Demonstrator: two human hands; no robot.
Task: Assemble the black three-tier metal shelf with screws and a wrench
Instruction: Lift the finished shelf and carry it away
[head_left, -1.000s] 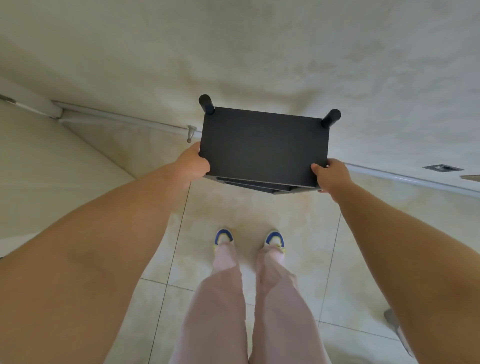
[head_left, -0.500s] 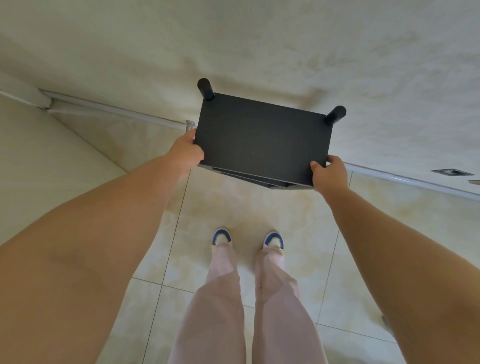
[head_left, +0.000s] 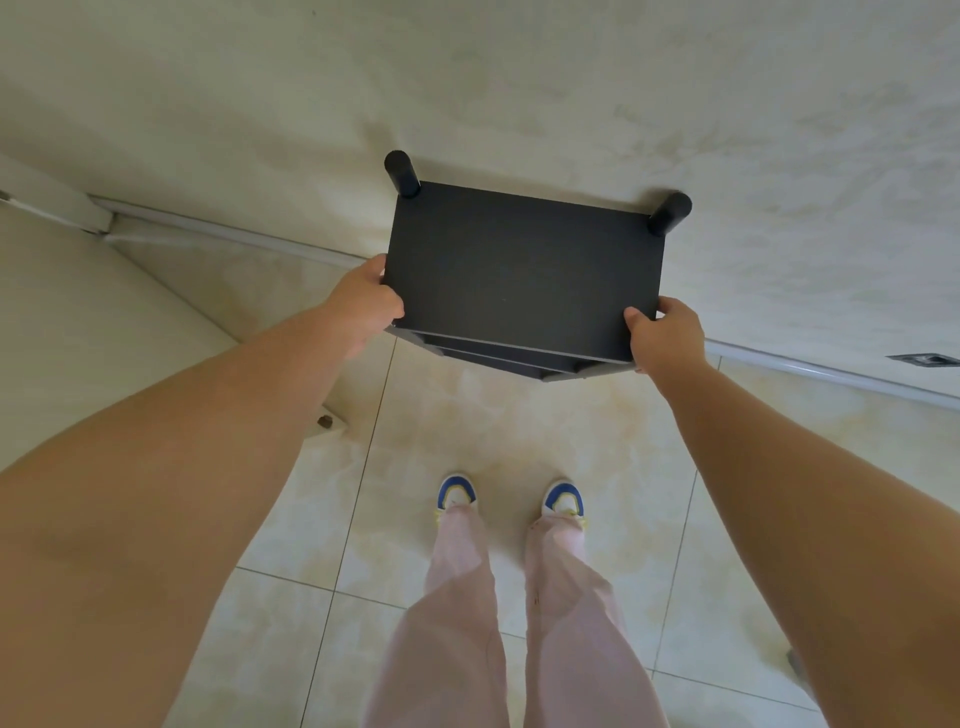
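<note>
Currently black shelf (head_left: 524, 275) is up against the wall (head_left: 519, 78), beyond the shoes (head_left: 511, 498). Left hand (head_left: 363, 305) grips its left edge, right hand (head_left: 666, 332) grips its right front corner. Two round posts (head_left: 401, 173) stick up at the back.

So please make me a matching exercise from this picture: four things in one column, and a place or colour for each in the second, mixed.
Things:
1. shelf
2. left hand
3. right hand
4. shoes

Descriptions:
a. blue and white, on the floor tiles
b. black, held by the wall
c. grips the shelf's right edge
d. grips the shelf's left edge

Pairs: 1-b, 2-d, 3-c, 4-a
</note>
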